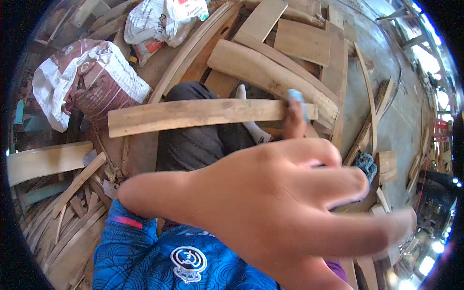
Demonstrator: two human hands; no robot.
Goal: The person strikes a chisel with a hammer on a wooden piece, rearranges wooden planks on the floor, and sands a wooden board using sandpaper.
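Observation:
My left hand (261, 193) is very close to the camera, back of the hand up, reaching across from the left. Its fingers are spread and partly bent, and nothing shows in them. Beyond it, my right hand (294, 118) grips the right end of a long, slightly curved wooden board (193, 115). Something light blue (295, 95) shows at the fingertips of that hand; I cannot make out what it is. The board lies across my legs in dark trousers (188, 147). My left hand and arm hide the right forearm.
Wooden planks (270, 67) are stacked in front. A maroon and white sack (96, 82) stands at the left, with white bags (159, 21) behind it. Curved offcuts (79, 227) lie at the lower left. A dark blue bundle (366, 166) sits at the right beside long strips (369, 96).

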